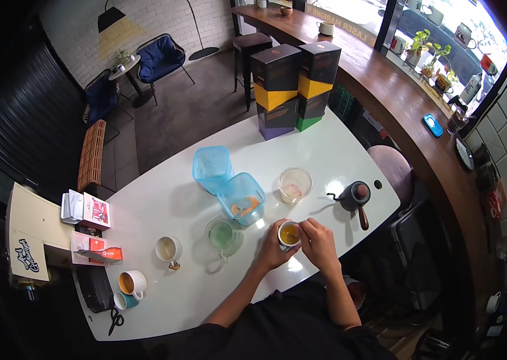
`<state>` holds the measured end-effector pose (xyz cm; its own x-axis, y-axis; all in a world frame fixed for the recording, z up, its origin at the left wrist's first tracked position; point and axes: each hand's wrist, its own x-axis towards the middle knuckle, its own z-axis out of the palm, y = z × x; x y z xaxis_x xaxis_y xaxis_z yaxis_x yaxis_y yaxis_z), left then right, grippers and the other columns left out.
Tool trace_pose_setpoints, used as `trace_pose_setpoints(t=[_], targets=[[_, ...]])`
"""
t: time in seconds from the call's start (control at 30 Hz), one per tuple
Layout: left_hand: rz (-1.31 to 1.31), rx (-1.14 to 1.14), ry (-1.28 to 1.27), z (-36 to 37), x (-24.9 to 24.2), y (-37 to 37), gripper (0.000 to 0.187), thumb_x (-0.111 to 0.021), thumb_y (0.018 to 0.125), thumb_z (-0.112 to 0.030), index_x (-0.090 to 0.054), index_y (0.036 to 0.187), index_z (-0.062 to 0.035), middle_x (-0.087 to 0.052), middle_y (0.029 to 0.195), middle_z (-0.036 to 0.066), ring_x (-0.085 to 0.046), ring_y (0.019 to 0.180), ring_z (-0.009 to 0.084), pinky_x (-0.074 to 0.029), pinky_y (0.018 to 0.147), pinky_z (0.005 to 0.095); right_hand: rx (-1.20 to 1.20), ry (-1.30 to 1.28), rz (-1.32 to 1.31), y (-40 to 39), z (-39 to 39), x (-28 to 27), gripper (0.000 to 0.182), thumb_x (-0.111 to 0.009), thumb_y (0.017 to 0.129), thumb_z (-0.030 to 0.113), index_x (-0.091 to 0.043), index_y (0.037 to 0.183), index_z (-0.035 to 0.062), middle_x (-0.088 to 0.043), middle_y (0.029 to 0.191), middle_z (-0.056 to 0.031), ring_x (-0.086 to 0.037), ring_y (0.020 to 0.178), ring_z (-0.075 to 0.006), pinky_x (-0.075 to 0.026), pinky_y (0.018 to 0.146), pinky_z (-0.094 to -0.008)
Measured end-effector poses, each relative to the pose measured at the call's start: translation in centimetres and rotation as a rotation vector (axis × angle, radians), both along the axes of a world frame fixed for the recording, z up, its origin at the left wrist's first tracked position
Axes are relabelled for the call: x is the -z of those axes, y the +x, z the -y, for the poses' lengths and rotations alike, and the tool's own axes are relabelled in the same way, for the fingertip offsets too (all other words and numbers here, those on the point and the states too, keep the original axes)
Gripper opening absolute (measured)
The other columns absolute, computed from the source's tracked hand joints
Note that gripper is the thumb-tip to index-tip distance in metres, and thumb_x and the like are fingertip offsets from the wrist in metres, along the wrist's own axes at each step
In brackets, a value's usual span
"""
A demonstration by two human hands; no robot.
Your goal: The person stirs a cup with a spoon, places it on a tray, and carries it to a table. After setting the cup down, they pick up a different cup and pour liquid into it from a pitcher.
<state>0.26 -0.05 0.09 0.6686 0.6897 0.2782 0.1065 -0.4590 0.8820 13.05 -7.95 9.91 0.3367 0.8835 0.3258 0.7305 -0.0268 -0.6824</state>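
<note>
Cup (pixel 288 245) between the hands (pixel 321 243) is near a tub (pixel 297 177) and kettle (pixel 349 198).

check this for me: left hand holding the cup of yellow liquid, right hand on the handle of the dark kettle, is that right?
Not quite: the head view shows the right hand up at the cup of yellow liquid, apart from the handle of the dark kettle. The left hand does hold the cup.

wht cup (pixel 285 246), yel liq (pixel 289 233); lt blue tubs (pixel 208 174)
</note>
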Motion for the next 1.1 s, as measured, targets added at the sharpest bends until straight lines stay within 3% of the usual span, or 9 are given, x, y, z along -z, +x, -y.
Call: trace_pose_setpoints(t=[0.23,0.53,0.83,1.1], targets=[[-0.006,0.003,-0.065,0.04,-0.29,-0.08,0.072,-0.084,0.071,-0.021,-0.043,0.128,-0.0043,-0.054,0.125,0.019,-0.053,0.117,0.0380,-0.044,0.099,0.0450,0.092,0.045,-0.031,-0.40,-0.32,0.01,0.010,-0.062,0.090,0.008,-0.063,0.088,-0.0014,-0.057,0.074,-0.0156,-0.059,0.063,-0.0350,-0.045,0.057,-0.0414],[0.006,0.023,-0.029,-0.14,0.37,-0.14,0.072,-0.083,0.071,-0.020,-0.042,0.129,-0.0058,-0.053,0.126,0.019,-0.052,0.118,0.0378,-0.043,0.099,0.0452,-0.039,0.004,-0.043,-0.38,-0.12,-0.30,0.011,-0.062,0.089,0.009,-0.062,0.085,-0.0015,-0.056,0.072,-0.0151,-0.058,0.062,-0.0344,-0.044,0.057,-0.0412],[-0.013,-0.001,-0.056,-0.05,-0.25,-0.05,0.071,-0.084,0.071,-0.024,-0.044,0.127,-0.0061,-0.055,0.124,0.018,-0.055,0.114,0.0372,-0.045,0.097,0.0448,0.076,0.107,-0.025,-0.13,-0.34,0.12,0.010,-0.062,0.090,0.007,-0.063,0.084,-0.0015,-0.055,0.071,-0.0156,-0.057,0.059,-0.0341,-0.044,0.055,-0.0402],[-0.001,0.005,0.007,-0.16,0.42,-0.11,0.072,-0.084,0.071,-0.022,-0.043,0.128,-0.0055,-0.055,0.124,0.018,-0.055,0.115,0.0373,-0.045,0.097,0.0445,-0.021,0.037,-0.088,-0.47,-0.24,-0.16,0.012,-0.062,0.090,0.008,-0.062,0.084,-0.0023,-0.054,0.070,-0.0153,-0.057,0.059,-0.0334,-0.044,0.055,-0.0400]])
